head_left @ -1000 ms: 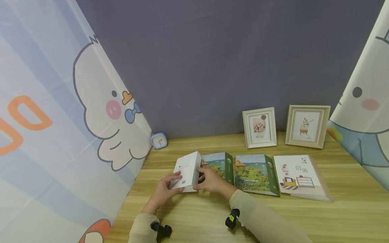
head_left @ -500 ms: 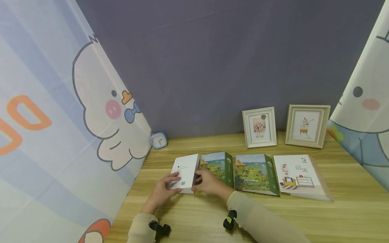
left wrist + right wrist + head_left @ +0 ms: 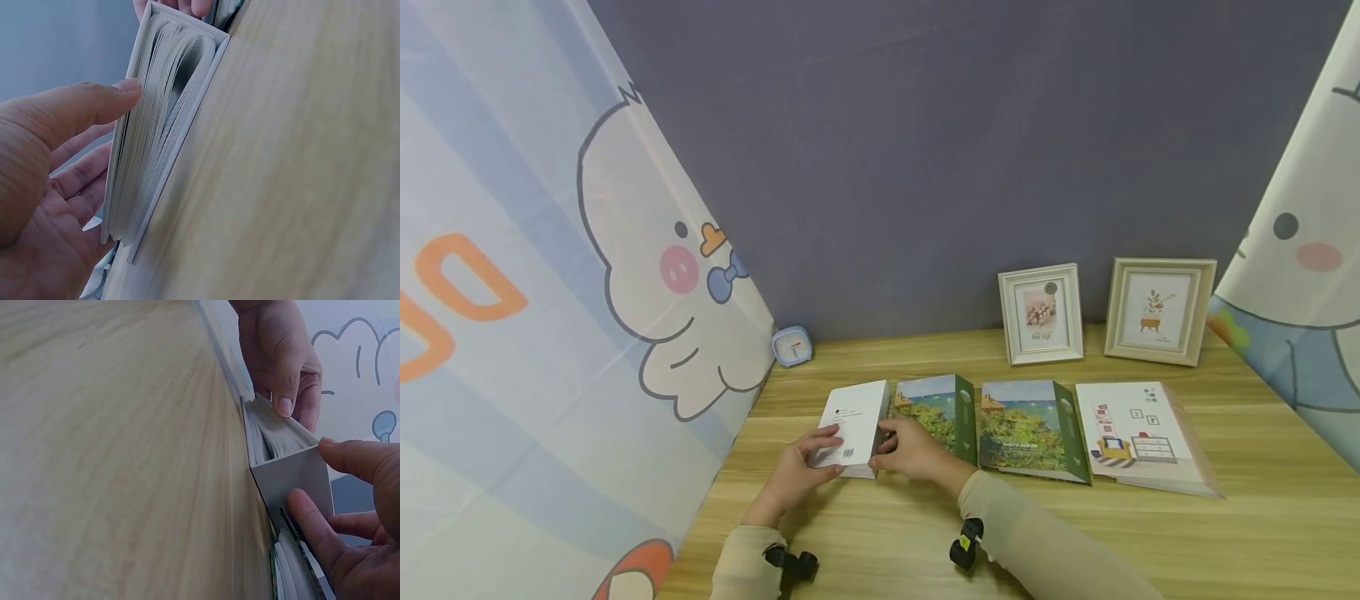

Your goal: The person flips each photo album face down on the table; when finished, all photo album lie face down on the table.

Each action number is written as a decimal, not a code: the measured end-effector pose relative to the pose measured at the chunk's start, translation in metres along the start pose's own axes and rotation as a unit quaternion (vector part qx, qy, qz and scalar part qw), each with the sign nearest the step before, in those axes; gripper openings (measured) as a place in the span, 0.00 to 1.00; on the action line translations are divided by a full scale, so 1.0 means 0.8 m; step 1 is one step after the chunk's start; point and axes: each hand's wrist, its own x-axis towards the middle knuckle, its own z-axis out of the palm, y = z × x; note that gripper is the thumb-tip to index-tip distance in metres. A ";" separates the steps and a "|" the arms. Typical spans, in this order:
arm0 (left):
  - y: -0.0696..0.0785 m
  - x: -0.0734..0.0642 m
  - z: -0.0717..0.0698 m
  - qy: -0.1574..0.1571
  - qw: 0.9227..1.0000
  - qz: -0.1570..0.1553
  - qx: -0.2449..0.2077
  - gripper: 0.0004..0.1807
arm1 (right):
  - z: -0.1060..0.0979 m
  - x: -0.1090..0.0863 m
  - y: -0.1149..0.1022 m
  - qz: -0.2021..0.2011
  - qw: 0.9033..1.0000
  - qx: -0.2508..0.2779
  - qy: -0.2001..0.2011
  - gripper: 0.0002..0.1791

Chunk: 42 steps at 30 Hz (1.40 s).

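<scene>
A thick white photo album [image 3: 853,421] lies back cover up at the left end of a row on the wooden table. Its bundled pages [image 3: 165,81] face the left wrist camera. My left hand [image 3: 797,471] holds it from the left, thumb at the near edge and fingers over the cover. On the other side, my right hand [image 3: 913,450] grips the spine edge; in the right wrist view its thumb is on the cover's corner and a finger lies against the spine [image 3: 294,481]. A green landscape-covered album [image 3: 928,400] sits just right of it, partly hidden by my right hand.
Another green photo album [image 3: 1018,425] and a white album with a furniture drawing [image 3: 1138,433] continue the row rightward. Two picture frames [image 3: 1041,317] stand behind them. A small blue clock [image 3: 792,346] is at the back left, beside a printed curtain [image 3: 700,333].
The white album has gone from tilted to lying flatter and shifted slightly left, its spine turning less visible. Both hands have moved a little left with it. The other albums stay put.
</scene>
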 end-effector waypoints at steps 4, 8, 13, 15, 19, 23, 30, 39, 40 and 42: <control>0.001 -0.001 0.001 0.003 1.000 0.000 0.002 0.22 | -0.001 -0.001 0.000 -0.002 1.000 0.003 -0.006 0.38; 0.002 -0.001 0.001 0.004 1.000 0.000 0.004 0.22 | -0.002 0.000 0.002 -0.004 1.000 0.002 -0.010 0.36; 0.002 -0.001 0.002 0.005 1.000 0.000 0.003 0.22 | -0.002 -0.002 0.001 -0.004 1.000 0.008 -0.012 0.36; 0.003 -0.001 0.002 0.006 1.000 0.001 0.003 0.22 | -0.002 -0.002 0.001 -0.003 1.000 0.011 -0.013 0.36; 0.004 -0.002 0.001 0.007 1.000 -0.003 0.002 0.22 | -0.001 -0.001 0.000 -0.003 1.000 0.012 -0.013 0.36; 0.005 -0.003 0.001 0.011 1.000 -0.007 0.005 0.22 | -0.002 -0.002 0.000 0.000 1.000 0.014 -0.016 0.36; 0.012 -0.001 0.001 0.016 0.999 0.011 0.049 0.25 | -0.028 -0.006 0.002 0.015 0.999 0.014 -0.030 0.35; 0.021 0.009 0.002 0.017 0.996 0.047 0.069 0.25 | -0.084 -0.023 0.006 0.001 0.999 -0.032 -0.006 0.30; 0.023 0.011 0.003 0.021 0.996 0.055 0.071 0.25 | -0.091 -0.026 0.007 -0.003 0.999 -0.039 0.002 0.30; 0.027 0.016 0.004 0.034 0.994 0.066 0.078 0.25 | -0.107 -0.034 0.008 -0.010 0.998 -0.056 0.018 0.27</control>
